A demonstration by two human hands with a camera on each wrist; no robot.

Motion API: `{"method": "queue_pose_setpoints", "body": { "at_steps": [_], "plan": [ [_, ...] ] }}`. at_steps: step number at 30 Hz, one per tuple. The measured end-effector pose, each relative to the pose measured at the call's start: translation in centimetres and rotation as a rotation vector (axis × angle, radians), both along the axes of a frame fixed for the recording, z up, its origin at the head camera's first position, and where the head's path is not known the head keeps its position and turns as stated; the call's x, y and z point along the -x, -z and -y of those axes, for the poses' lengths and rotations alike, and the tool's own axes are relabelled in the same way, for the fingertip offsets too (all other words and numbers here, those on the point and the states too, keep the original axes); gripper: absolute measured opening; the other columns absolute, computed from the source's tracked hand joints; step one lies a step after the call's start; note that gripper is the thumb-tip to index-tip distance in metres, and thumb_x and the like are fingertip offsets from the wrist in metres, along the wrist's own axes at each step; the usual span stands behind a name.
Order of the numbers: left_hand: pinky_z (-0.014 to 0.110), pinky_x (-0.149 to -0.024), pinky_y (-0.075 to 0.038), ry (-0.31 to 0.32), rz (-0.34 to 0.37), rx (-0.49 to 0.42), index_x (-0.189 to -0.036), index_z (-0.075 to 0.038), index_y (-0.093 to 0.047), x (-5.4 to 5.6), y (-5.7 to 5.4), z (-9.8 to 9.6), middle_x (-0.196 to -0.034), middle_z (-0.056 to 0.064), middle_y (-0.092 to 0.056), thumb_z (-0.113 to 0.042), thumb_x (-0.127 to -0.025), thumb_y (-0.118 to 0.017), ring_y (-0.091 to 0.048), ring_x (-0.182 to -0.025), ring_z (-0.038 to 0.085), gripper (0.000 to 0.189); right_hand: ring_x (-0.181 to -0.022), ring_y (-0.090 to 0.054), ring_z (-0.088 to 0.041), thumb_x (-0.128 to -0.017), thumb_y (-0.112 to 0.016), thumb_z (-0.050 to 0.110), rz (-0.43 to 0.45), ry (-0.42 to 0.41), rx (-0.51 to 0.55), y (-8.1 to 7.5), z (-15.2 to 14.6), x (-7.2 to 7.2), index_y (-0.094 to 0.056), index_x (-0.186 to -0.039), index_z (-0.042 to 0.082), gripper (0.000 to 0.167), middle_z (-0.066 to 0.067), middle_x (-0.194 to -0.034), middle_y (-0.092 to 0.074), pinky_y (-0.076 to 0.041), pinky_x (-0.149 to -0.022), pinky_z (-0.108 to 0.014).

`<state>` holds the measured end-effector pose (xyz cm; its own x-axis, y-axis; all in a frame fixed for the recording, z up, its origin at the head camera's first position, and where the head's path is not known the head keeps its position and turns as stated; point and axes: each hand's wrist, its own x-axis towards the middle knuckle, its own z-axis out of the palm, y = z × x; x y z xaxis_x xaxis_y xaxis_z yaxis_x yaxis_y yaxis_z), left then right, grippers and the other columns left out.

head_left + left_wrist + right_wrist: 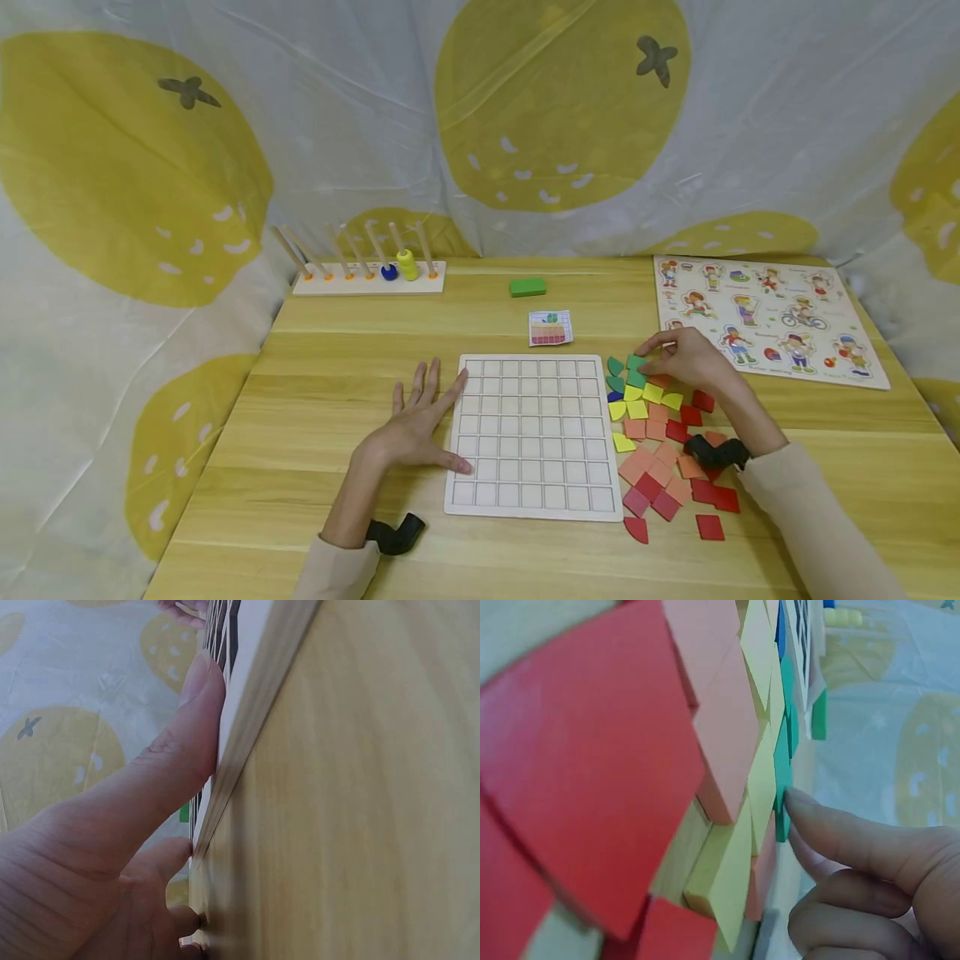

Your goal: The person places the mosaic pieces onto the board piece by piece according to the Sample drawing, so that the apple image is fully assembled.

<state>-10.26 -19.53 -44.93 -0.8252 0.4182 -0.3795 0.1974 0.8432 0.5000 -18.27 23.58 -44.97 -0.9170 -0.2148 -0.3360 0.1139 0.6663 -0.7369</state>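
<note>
A white grid board (536, 433) with square cells lies on the table. My left hand (416, 429) is spread at its left side, with thumb and index finger resting on the rim. In the left wrist view the thumb (169, 761) presses on the board's edge. To the right of the board lies a loose spread of coloured tiles. At its far end my right hand (686, 362) has thumb and index finger at a green tile (637, 362). The right wrist view shows the thumb (832, 825) touching a green tile (782, 780); the index fingertip is mostly hidden.
Yellow tiles (637, 409), salmon tiles (637, 462) and red tiles (709, 527) lie near the right forearm. A small picture card (550, 328) and a green block (527, 287) are beyond the board. A peg stand (367, 283) stands back left, a picture puzzle (772, 321) back right.
</note>
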Motion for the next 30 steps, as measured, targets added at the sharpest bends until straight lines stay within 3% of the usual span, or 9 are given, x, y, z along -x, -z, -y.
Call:
{"method": "queue_pose_setpoints", "body": {
  "at_steps": [4,9,12,16,23,30],
  "plan": [
    [0.073,-0.121,0.016,-0.001,-0.002,0.005,-0.168,-0.025,-0.002,0.1,0.0,0.0,-0.169,0.021,0.028,-0.054,-0.071,-0.091,0.027,-0.157,0.042,0.135,-0.071,-0.042,-0.018,-0.094,-0.078,0.022,0.013,-0.001,-0.005,0.0,0.4,0.4,-0.074,-0.115,0.000,0.031,-0.013,-0.102,-0.047,-0.036,-0.060,-0.029],
    [0.073,-0.121,0.017,0.000,-0.003,0.004,-0.168,-0.025,-0.002,0.1,0.0,0.0,-0.169,0.021,0.028,-0.055,-0.071,-0.091,0.027,-0.157,0.042,0.135,-0.071,-0.050,-0.019,-0.094,-0.078,0.024,0.021,0.014,-0.011,0.0,0.6,0.9,-0.073,-0.117,0.000,0.033,-0.005,-0.079,-0.058,-0.041,-0.064,-0.030],
    [0.073,-0.120,0.017,0.001,-0.003,0.001,-0.168,-0.025,-0.002,0.1,0.1,0.1,-0.169,0.021,0.028,-0.055,-0.070,-0.091,0.027,-0.157,0.042,0.135,-0.075,-0.053,-0.021,-0.094,-0.077,0.025,0.001,0.039,-0.032,0.1,0.4,0.9,-0.074,-0.117,0.002,0.033,-0.004,-0.080,-0.063,-0.043,-0.066,-0.030],
    [0.073,-0.120,0.017,0.006,-0.004,0.003,-0.168,-0.025,-0.002,0.0,0.3,0.1,-0.169,0.021,0.028,-0.056,-0.071,-0.091,0.027,-0.156,0.043,0.135,-0.075,-0.049,-0.022,-0.094,-0.077,0.025,-0.043,0.051,-0.067,0.1,0.2,0.7,-0.075,-0.116,0.002,0.032,-0.005,-0.079,-0.056,-0.040,-0.065,-0.031],
    [0.073,-0.120,0.017,0.005,-0.005,0.002,-0.168,-0.025,-0.002,0.1,0.3,0.1,-0.169,0.021,0.028,-0.056,-0.070,-0.091,0.028,-0.156,0.042,0.135,-0.053,-0.038,-0.015,-0.092,-0.078,0.020,-0.078,0.045,-0.056,0.3,0.5,0.9,-0.074,-0.116,0.003,0.029,0.004,-0.058,-0.037,-0.034,-0.052,-0.028],
    [0.073,-0.120,0.017,0.003,-0.003,-0.002,-0.168,-0.025,-0.002,0.0,0.2,0.0,-0.169,0.021,0.028,-0.055,-0.071,-0.091,0.028,-0.156,0.042,0.135,-0.059,-0.041,-0.018,-0.091,-0.079,0.018,-0.083,0.040,-0.079,0.1,1.1,1.2,-0.073,-0.116,-0.001,0.031,0.003,-0.060,-0.040,-0.035,-0.054,-0.029]
  ]
}}
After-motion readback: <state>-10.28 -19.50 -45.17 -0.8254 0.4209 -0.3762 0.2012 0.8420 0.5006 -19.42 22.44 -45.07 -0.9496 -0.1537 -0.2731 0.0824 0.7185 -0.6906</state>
